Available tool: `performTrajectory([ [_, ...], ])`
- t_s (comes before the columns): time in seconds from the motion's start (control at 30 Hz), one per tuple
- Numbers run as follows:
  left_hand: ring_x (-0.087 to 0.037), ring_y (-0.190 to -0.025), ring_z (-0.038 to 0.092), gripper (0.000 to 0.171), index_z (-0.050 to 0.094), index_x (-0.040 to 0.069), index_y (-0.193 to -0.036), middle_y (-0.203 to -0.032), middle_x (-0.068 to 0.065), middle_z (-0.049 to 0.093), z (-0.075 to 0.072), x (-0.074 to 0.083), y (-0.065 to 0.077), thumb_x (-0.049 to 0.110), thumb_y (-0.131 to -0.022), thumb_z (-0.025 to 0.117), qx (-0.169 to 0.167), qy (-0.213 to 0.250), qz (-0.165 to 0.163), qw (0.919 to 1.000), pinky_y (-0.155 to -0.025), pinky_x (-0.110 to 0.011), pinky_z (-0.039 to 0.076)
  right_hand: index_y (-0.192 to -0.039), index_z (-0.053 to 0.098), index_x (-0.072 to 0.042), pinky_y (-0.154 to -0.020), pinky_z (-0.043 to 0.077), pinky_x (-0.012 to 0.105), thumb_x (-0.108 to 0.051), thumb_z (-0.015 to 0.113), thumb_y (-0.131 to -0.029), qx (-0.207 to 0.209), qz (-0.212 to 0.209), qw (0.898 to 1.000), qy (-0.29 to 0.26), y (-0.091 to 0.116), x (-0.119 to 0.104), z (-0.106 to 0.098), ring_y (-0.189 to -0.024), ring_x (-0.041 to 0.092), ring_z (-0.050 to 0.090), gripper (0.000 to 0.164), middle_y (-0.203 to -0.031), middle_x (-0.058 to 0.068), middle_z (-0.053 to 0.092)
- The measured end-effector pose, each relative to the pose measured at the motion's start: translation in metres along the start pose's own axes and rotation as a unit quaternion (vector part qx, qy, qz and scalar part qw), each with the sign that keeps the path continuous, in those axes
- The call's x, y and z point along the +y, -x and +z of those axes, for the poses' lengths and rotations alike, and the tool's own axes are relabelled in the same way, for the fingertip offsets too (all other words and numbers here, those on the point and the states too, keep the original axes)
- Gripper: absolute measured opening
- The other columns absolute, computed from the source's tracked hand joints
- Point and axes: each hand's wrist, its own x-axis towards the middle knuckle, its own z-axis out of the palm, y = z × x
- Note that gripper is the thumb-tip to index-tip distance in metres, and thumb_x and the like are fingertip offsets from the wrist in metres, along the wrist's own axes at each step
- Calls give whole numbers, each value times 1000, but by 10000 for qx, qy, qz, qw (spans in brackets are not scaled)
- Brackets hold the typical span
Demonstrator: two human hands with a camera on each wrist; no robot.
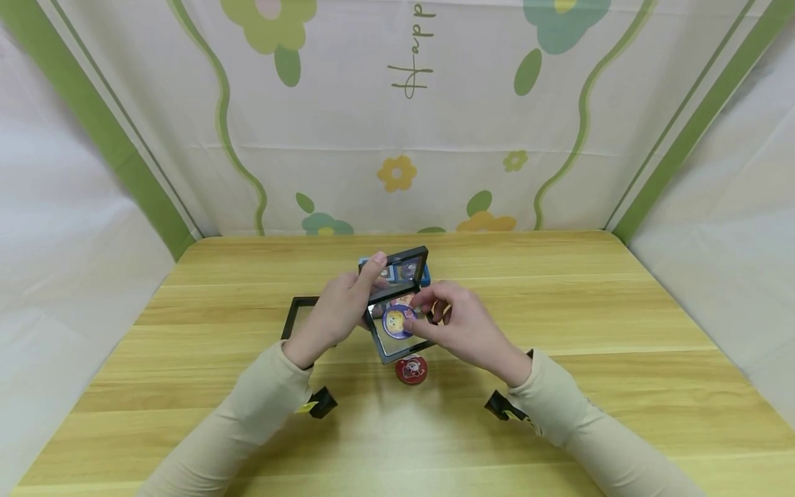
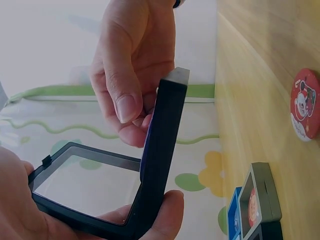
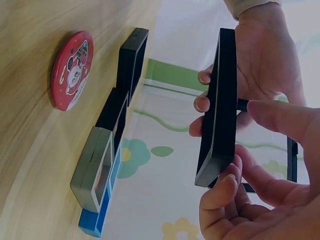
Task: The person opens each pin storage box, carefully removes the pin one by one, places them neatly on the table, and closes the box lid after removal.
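Observation:
My left hand (image 1: 341,307) grips a black hinged display case (image 1: 388,355), which is unfolded and raised over the table. Its thumb lies on the upper half, with clear film showing inside the frame. A round button badge (image 1: 395,322) with a dark blue rim and a yellow character lies against the film of the lower half. My right hand (image 1: 462,324) pinches this badge at its right side with thumb and fingers. In the left wrist view the case (image 2: 167,130) is seen edge-on and mostly hides the badge. Below the case, a red button badge (image 1: 411,369) lies on the table.
Another black frame (image 1: 292,314) lies on the table by my left wrist. Behind the raised case is a blue case (image 1: 425,276), and a grey case (image 3: 90,170) shows beside it in the right wrist view. A flower-printed cloth (image 1: 348,110) hangs behind the table.

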Motion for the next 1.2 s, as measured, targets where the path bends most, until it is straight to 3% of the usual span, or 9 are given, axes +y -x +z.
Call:
performTrajectory([
  [0.2, -26, -68, 68, 88, 66, -6, -116, -100, -17, 69, 0, 0, 2, 71, -96, 30, -17, -44, 44, 10000, -61, -42, 57, -99, 71, -9, -60, 48, 30, -21, 81, -83, -67, 69, 9999, 34, 1, 0, 1, -74, 18, 54, 22, -89, 5, 60],
  [0.47, -28, -79, 68, 89, 65, -5, -120, -117, -13, 66, 2, -1, 2, 73, -95, 31, 53, -180, 52, 9998, -61, -38, 56, -102, 70, -9, -60, 47, 31, -22, 83, -81, -156, 141, 9998, 44, 2, 0, 1, -74, 19, 54, 28, -91, 0, 59],
  [1.2, -24, -77, 66, 83, 62, 0, -125, -117, -10, 66, 4, 0, 2, 71, -96, 32, 122, -279, 84, 9995, -60, -43, 57, -105, 72, -10, -56, 45, 29, -22, 87, -77, -246, -18, 9992, 319, 1, 1, 4, -71, 20, 52, 34, -88, 0, 58],
])
